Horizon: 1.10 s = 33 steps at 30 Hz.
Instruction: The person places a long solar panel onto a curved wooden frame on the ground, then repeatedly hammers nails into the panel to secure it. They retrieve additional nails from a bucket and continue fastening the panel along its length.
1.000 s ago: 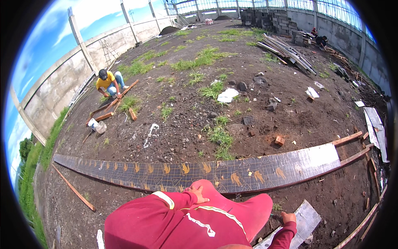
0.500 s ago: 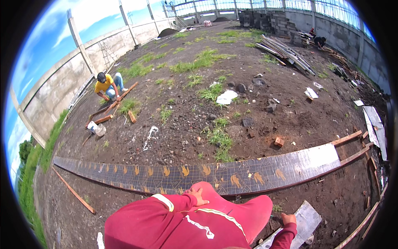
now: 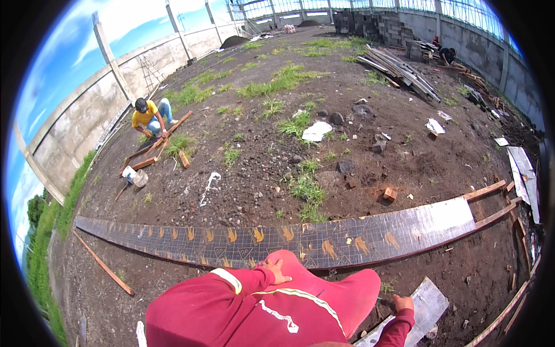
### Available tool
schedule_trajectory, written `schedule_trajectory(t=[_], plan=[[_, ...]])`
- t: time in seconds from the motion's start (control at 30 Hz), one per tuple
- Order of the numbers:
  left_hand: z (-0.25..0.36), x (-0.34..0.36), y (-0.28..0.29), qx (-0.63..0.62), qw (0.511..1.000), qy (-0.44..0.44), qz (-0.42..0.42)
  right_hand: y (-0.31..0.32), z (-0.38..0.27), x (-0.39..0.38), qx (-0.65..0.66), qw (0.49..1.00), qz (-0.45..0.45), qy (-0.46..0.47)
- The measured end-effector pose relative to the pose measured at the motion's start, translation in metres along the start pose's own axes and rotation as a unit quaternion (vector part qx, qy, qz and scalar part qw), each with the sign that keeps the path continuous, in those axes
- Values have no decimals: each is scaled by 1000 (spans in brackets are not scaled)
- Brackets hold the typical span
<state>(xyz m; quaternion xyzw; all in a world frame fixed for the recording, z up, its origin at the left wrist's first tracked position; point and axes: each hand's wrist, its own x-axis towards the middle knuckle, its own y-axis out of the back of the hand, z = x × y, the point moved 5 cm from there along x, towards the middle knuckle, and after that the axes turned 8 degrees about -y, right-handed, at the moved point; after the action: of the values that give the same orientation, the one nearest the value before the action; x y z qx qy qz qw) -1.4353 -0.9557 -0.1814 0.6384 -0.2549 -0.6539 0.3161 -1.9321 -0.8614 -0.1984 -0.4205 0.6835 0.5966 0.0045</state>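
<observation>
My left hand (image 3: 277,271) lies on my raised red-clad knee, fingers spread and holding nothing. My right hand (image 3: 403,303) is low at the right, beside my other leg, its fingers curled closed. A short dark end (image 3: 384,301) sticks out from it toward my leg; most of the thing is hidden, so its kind does not show. Below that hand lies a grey metal-looking sheet (image 3: 430,301) on the soil. Right in front of my knees stretches a long, narrow dark panel (image 3: 202,243) with yellow printed figures, its right end (image 3: 445,217) pale and shiny.
Two wooden strips (image 3: 491,189) project from the panel's right end. A co-worker in a yellow shirt (image 3: 151,118) crouches over timber at the left, near a white bucket (image 3: 140,178). A loose wooden strip (image 3: 104,263), stones (image 3: 346,166), a brick-coloured block (image 3: 390,194) and a plank pile (image 3: 399,72) lie about.
My right hand has shifted slightly upward, and the dark end beside it shows more clearly. My left hand stays on the knee. The co-worker's posture is nearly the same.
</observation>
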Motion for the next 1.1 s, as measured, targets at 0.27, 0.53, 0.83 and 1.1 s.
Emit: schedule_trajectory(t=[0.27,0.53,0.83,1.1], plan=[[-1,3,-3,8,1000,-17,7,3,-3,-5,3,1000,-1,22],[-4,10,-7,11,1000,-14,13,-2,1,2,10,1000,-3,22],[-3,9,-4,8,1000,-21,11,-4,3,5,-1,1000,-4,15],[0,2,0,13,1000,-11,1,-7,5,8,10,1000,-12,-10]])
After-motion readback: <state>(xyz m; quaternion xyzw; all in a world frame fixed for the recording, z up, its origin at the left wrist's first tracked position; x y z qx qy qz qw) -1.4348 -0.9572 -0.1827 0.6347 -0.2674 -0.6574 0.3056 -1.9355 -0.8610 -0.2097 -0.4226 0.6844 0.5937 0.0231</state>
